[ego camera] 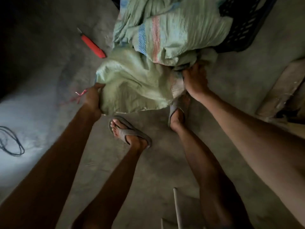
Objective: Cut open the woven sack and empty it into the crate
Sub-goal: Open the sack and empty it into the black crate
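Grips the pale green sack [137,83] at two places. Left hand [93,98] curled round the near left corner, thumb on top and fingers hidden under the cloth. Right hand [194,80] clenched on a bunched fold at the sack's right edge, fingers buried in the creases.

Near end of the sack slack and flat, hanging just above the concrete floor [156,162]. Far end heaped over the rim of a black plastic crate [244,28] with slotted lattice walls. Cannot tell what lies in the crate or in the sack: all hidden under the cloth.

Sack cloth woven, crinkled, faintly shiny, with a blue stripe and a pink stripe running down the heaped part. Bit of red string [79,96] trailing beside the left hand.

Red knife [93,45] flat on the floor, left of the sack and apart from it, thin blade out at its far end. Loop of dark cord [9,142] far left. Grey rubber sandals [130,131] on both feet, just below the sack.
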The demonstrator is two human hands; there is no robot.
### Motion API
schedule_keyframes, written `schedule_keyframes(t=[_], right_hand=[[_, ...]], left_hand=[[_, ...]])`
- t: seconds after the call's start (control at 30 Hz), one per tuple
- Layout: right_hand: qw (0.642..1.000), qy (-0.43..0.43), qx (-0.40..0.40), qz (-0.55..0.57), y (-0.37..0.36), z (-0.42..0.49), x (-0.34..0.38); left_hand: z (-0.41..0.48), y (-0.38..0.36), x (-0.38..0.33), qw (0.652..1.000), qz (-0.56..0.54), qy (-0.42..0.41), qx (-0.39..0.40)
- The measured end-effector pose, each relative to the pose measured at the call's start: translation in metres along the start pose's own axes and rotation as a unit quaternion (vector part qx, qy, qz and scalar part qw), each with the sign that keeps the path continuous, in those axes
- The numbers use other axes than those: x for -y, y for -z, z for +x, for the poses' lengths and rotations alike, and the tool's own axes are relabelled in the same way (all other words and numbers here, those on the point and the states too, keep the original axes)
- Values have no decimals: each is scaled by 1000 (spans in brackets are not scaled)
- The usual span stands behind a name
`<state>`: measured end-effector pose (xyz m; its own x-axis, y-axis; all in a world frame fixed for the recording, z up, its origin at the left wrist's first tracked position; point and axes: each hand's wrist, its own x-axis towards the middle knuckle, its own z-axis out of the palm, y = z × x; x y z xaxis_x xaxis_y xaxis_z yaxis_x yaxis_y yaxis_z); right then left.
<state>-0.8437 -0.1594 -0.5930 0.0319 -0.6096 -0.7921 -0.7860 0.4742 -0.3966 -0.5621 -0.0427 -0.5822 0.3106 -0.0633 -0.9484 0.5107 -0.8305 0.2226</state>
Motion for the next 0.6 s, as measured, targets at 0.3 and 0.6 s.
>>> schedule_keyframes(t=[0.3,0.6], right_hand=[[974,64,-163,146,-22,-19,-24],[919,-270,-143,249,11,43,-100]], left_hand=[[56,-57,-16,993,-28,-38,-111],[64,-73,-18,985,39,-99,-132]])
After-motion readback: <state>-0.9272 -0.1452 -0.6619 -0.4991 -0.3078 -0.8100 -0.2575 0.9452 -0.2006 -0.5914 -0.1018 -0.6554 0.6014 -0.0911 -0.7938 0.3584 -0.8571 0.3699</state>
